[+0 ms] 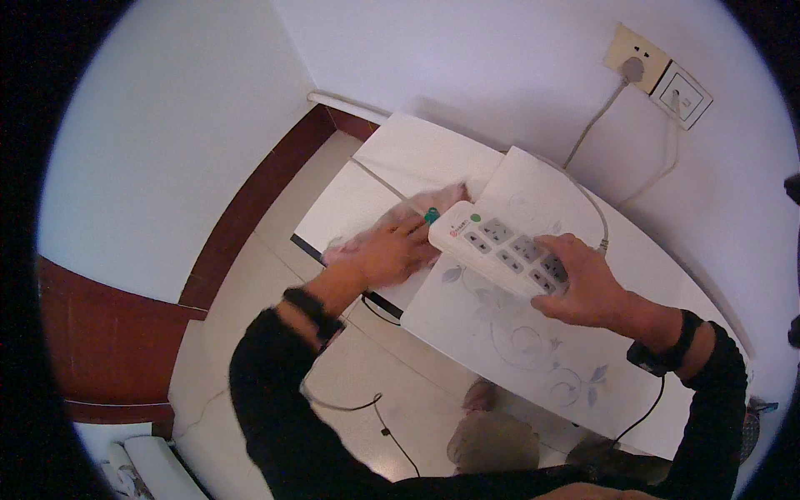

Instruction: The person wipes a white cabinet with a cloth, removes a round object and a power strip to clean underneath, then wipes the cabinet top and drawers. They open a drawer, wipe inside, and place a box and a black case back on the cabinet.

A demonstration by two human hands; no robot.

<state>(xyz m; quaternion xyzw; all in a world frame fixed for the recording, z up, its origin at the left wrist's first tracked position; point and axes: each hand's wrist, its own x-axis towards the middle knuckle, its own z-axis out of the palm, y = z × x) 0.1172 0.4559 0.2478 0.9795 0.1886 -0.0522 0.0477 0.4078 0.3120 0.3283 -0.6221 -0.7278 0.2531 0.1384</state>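
Note:
My left hand is spread palm down over a pinkish cloth on the white tabletop's left part. Hand and cloth are both blurred, and the cloth shows beyond the fingers and beside the wrist. My right hand grips the right end of a white power strip, thumb on the near edge and fingers over the far edge. Grey socket panels face up, with a green round mark near the left end. A teal piece on a thin pale cord lies between the cloth and the strip's left end.
A raised white panel with a grey floral pattern covers the table's right part. Behind it, a plug sits in a wall outlet, its cord hanging down the wall. Black cables trail over the tiled floor. A dark red skirting lines the left wall.

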